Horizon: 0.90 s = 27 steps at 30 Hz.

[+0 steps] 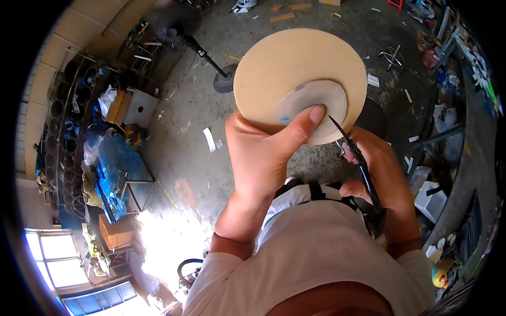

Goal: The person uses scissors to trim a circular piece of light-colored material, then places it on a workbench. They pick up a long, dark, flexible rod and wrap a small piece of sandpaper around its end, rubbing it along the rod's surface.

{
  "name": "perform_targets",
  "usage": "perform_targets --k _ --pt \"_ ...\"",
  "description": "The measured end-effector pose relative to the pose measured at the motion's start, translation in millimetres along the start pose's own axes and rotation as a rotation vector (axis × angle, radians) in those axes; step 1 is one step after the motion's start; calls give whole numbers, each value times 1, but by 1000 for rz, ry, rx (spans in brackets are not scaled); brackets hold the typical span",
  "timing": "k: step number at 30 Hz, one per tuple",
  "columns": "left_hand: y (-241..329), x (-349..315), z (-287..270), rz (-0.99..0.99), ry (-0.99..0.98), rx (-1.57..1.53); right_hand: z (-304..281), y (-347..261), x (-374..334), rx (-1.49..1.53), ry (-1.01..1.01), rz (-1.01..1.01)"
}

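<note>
Left hand (pixel 258 152) has the large tan disc (pixel 284 58) gripped at its lower left edge, held up in front of me above the floor (pixel 184 110) — thumb (pixel 305 124) pressing the smaller grey disc (pixel 321 92) against its face. Right hand (pixel 382 163): fingers closed round black scissors (pixel 362 167), tip showing against the grey disc near its lower right edge — can't tell blade gap. Round-based stand (pixel 224 81) sits beyond, to the left.

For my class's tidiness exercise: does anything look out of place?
Yes: a curved white strip lies on the floor, left of the left hand, with brown pieces farther off; they look like stray litter.
</note>
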<state>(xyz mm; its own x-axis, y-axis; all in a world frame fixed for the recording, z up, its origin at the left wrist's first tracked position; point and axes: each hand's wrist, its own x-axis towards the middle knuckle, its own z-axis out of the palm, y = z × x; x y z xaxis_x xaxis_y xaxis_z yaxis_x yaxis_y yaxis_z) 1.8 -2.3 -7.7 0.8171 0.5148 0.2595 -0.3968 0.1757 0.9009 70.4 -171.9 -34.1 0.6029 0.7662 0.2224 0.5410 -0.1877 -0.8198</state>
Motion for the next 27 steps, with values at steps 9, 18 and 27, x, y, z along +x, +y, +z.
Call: perform_targets --k 9,18,27 --pt "2 4 -3 15 -63 60 -2 9 -9 106 -95 105" --pt "2 6 -3 17 -93 30 10 10 -14 139 25 99" --pt "-2 10 -6 -56 -113 -78 19 18 -17 177 44 104"
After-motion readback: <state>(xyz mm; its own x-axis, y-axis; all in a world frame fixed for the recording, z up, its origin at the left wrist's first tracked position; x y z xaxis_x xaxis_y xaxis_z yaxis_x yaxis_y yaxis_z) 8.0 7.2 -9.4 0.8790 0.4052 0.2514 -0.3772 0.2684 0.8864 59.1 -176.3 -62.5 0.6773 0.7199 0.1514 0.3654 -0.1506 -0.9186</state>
